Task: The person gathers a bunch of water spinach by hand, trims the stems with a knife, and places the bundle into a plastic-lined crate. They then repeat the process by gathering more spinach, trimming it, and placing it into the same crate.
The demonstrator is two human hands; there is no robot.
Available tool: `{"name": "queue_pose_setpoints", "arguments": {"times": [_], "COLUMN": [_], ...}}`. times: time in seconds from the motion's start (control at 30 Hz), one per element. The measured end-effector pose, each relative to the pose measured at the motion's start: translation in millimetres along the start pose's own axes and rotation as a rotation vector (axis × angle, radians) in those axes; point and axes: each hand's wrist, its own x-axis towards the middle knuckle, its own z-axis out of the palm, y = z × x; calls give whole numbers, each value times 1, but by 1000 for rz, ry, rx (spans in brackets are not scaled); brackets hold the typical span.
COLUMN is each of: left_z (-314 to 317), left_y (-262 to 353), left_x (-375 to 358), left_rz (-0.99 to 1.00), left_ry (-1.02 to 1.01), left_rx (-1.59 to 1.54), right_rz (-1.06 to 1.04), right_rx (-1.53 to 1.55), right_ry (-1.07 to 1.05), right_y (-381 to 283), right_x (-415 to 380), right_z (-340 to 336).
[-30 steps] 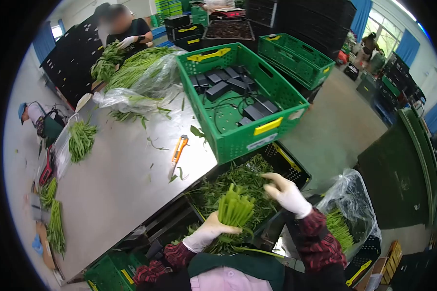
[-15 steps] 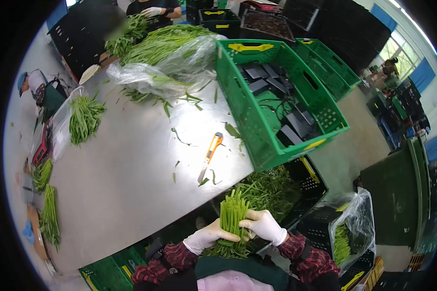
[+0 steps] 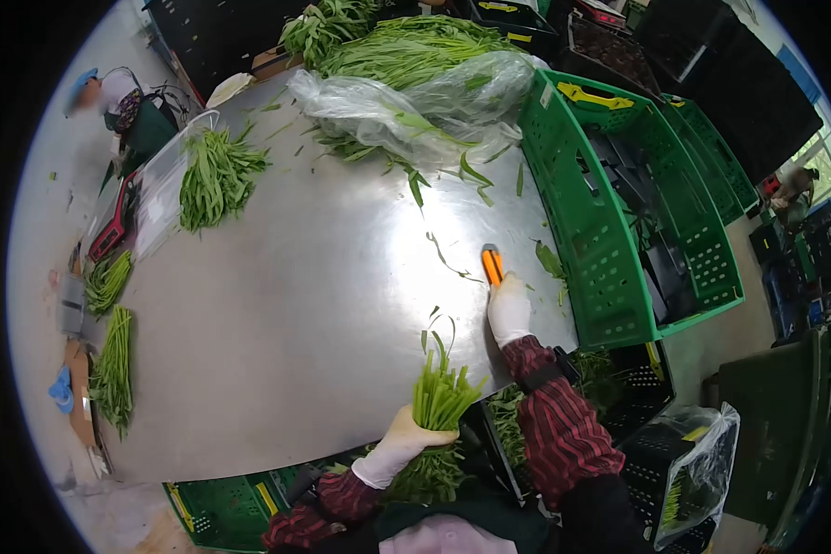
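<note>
My left hand (image 3: 410,434), in a white glove, is wrapped around a bunch of leafy green stems (image 3: 443,395) at the table's near edge. The cut stem ends point up and the leaves hang below the hand. Further forward, my gloved right hand (image 3: 509,309) is closed on an orange utility knife (image 3: 492,266) at the tabletop. One end of the knife sticks out past the fingers; its blade is hidden by the hand. Loose leaf scraps (image 3: 550,261) lie to the right of the knife.
A metal table (image 3: 277,342) spreads ahead, with a plastic-wrapped heap of greens (image 3: 415,51) at its back. On the right stands a green crate (image 3: 609,231) holding dark pieces. Several bunches (image 3: 113,369) lie leftward, near a person (image 3: 129,106). Black crates (image 3: 651,369) sit below.
My right hand has left the bunch, reached forward and taken hold of the utility knife. My left hand still holds the bunch. The view has shifted, and the far worker's hands are out of sight.
</note>
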Motion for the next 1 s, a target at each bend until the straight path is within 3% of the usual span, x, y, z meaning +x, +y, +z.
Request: {"name": "queue_pose_setpoints", "arguments": {"times": [0.07,0.1,0.13,0.2,0.23,0.4,0.5,0.57,0.6,0.7,0.73,0.87,0.9,1.0], "left_z": [-1,0,0,2,3,13,16,17,19,22,22,45,52,82], "left_y": [-5,-8,-10,-15,-19,-24,-17,-12,-9,-3,-6,-9,-14,-29], "left_x": [1,2,3,7,8,-4,-17,-22,-23,-23,-20,-5,1,24], "left_rz": [44,41,30,23,33,112,96,8,11,-42,-40,-104,-111,-85], "left_ry": [29,24,13,-1,7,23,41,53,60,97,99,45,41,19], "left_rx": [20,15,57,100,181,353,329,234,241,157,162,148,186,315], "right_rz": [-200,-249,-245,-392,-479,-443,-384,-787,-790,-478,-479,-373,-338,-304], "right_rx": [-12,-48,-54,-144,-89,-43,-98,-288,-280,-198,-194,389,539,438], "right_ry": [-85,-278,-277,-609,-634,-613,-456,-419,-412,-576,-572,-204,-193,-143], "right_y": [3,0,-6,-17,-13,10,19,27,25,17,19,76,83,106], "right_x": [-3,-3,-4,-5,-11,-34,-46,-49,-52,-63,-69,-120,-137,-188], "right_z": [-15,-28,-40,-62,-71,-41,-33,-47,-55,-90,-106,-153,-175,-209]}}
